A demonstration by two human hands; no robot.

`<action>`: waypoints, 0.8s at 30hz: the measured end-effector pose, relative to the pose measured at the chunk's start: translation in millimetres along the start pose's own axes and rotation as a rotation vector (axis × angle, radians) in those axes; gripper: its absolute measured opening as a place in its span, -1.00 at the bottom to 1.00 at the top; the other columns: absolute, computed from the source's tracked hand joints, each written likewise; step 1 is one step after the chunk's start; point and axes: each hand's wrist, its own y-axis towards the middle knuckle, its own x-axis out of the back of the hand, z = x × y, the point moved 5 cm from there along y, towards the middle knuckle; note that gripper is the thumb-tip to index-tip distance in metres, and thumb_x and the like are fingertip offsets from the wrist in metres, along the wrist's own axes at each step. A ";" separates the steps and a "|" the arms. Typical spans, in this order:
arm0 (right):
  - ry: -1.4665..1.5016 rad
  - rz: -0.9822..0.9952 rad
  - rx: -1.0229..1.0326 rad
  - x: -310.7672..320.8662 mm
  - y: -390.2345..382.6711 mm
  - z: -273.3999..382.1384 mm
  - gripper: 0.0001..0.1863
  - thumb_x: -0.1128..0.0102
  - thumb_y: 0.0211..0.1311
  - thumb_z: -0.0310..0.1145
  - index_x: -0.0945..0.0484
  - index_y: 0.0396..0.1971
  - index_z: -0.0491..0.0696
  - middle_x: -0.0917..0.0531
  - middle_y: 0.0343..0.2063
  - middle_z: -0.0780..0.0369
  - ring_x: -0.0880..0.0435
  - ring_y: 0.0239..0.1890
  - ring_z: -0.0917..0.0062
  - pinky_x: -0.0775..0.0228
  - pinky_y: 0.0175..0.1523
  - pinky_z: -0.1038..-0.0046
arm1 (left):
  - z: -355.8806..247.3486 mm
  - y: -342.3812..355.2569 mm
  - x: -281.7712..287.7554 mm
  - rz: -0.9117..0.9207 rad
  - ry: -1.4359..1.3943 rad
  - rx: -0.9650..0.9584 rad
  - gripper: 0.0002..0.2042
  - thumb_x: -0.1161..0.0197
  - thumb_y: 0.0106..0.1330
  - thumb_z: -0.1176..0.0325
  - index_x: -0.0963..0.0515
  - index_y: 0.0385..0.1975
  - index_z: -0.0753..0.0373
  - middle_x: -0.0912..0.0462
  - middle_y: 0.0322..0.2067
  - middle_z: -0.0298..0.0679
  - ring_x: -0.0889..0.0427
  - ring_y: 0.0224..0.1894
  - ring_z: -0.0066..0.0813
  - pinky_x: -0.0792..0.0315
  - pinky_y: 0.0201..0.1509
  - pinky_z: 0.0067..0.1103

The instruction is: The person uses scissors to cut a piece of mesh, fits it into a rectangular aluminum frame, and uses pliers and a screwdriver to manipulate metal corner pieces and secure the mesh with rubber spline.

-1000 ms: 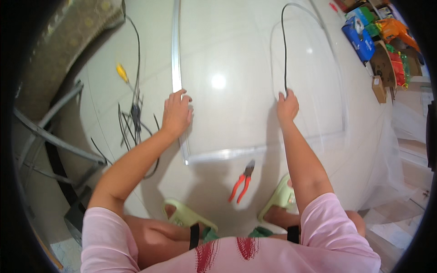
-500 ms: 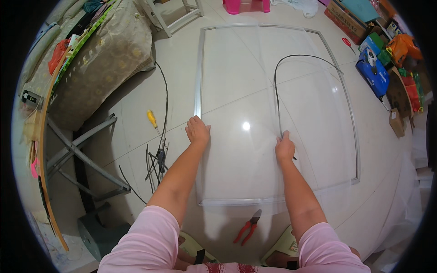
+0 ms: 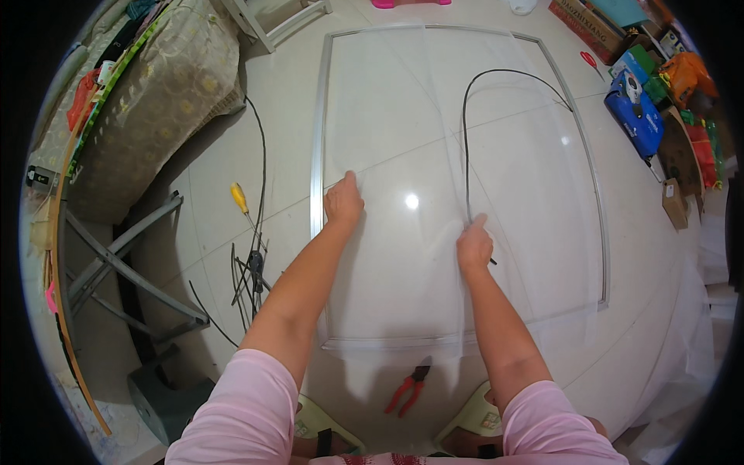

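Note:
A rectangular silver metal frame [image 3: 317, 186] lies on the floor before me, with sheer white mesh [image 3: 387, 256] spread across it. Inside the frame's left side, my left hand [image 3: 343, 200] is closed with its fingertips together at the mesh; it seems to pinch a bit of it. My right hand [image 3: 474, 244] grips a thin black cord [image 3: 466, 147] above the mesh. The cord arches away and bends right to the frame's far right side, and its short near end sticks out beside my palm. Red-handled pliers [image 3: 404, 394] rest between my feet, below the frame's near edge.
At the left lie a yellow-handled screwdriver [image 3: 239, 198] and several black cord pieces [image 3: 253, 271]. Beyond them are a folding table's grey legs [image 3: 132, 256] and a cloth-covered piece of furniture [image 3: 170, 93]. Red scissors [image 3: 590, 60], a blue case [image 3: 634, 116] and boxes stand at the right.
My left hand has moved off the frame's left side onto the mesh, and its fingers have closed. My right hand still grips the cord, slightly shifted. The whole view has moved a little.

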 end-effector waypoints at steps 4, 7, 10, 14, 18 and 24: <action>-0.037 -0.037 0.054 -5.2 15.5 0.6 -0.72 0.05 0.12 -0.49 -0.16 -0.19 -0.19 -0.57 -0.43 -0.03 -0.61 -0.39 0.10 -0.44 -0.30 0.18 | -37.1 -23.0 48.0 -0.446 -0.128 -0.480 -0.67 -0.11 -0.02 0.61 -0.43 -0.18 0.23 -0.58 -0.40 -0.15 -0.55 -0.44 -0.13 -0.44 -0.41 -0.41; -0.061 -0.091 0.102 -3.4 28.5 1.0 -0.73 0.06 0.12 -0.51 -0.16 -0.20 -0.19 -0.56 -0.45 -0.02 -0.60 -0.42 0.12 -0.45 -0.34 0.20 | -36.5 -49.2 75.0 -0.676 -0.190 -0.692 -0.52 -0.04 -0.08 0.71 -0.46 -0.08 0.19 -0.56 -0.43 -0.18 -0.50 -0.55 -0.24 -0.40 -0.52 -0.50; -0.081 -0.085 0.182 -5.6 16.0 11.2 -0.73 0.06 0.11 -0.52 -0.16 -0.20 -0.20 -0.56 -0.48 -0.01 -0.60 -0.45 0.13 -0.45 -0.36 0.20 | -21.4 -67.8 87.3 -0.734 -0.044 -0.849 -0.38 -0.06 -0.07 0.68 -0.36 0.13 0.13 -0.34 -0.67 -0.25 -0.43 -0.63 -0.33 -0.34 -0.61 -0.53; -0.063 -0.041 0.183 -8.2 19.4 19.1 -0.74 0.06 0.11 -0.52 -0.16 -0.21 -0.21 -0.56 -0.49 -0.01 -0.61 -0.45 0.13 -0.45 -0.37 0.21 | 21.4 -26.8 68.4 -0.346 -0.245 -0.160 -0.30 -0.12 0.06 0.60 -0.04 0.27 0.15 -0.53 -0.44 -0.06 -0.55 -0.44 -0.08 -0.42 -0.37 -0.35; -0.014 -0.031 0.173 -6.1 54.7 43.6 -0.70 0.04 0.14 -0.47 -0.16 -0.17 -0.22 -0.59 -0.45 -0.03 -0.61 -0.38 0.11 -0.44 -0.29 0.18 | 24.5 2.6 56.3 -0.239 -0.305 0.069 -0.22 -0.15 0.09 0.55 0.10 0.30 0.03 -0.42 -0.01 0.01 -0.52 -0.16 -0.02 -0.43 -0.12 -0.33; 0.040 0.063 0.083 7.3 57.1 47.2 -0.47 -0.08 0.16 -0.28 -0.10 0.01 -0.22 -0.58 -0.34 -0.07 -0.58 -0.24 0.08 -0.39 -0.12 0.14 | 47.0 -22.9 56.9 -0.166 0.192 -0.160 -0.35 -0.27 0.01 0.40 -0.19 0.18 0.15 -0.10 0.21 -0.08 -0.34 0.07 -0.07 -0.30 0.11 -0.40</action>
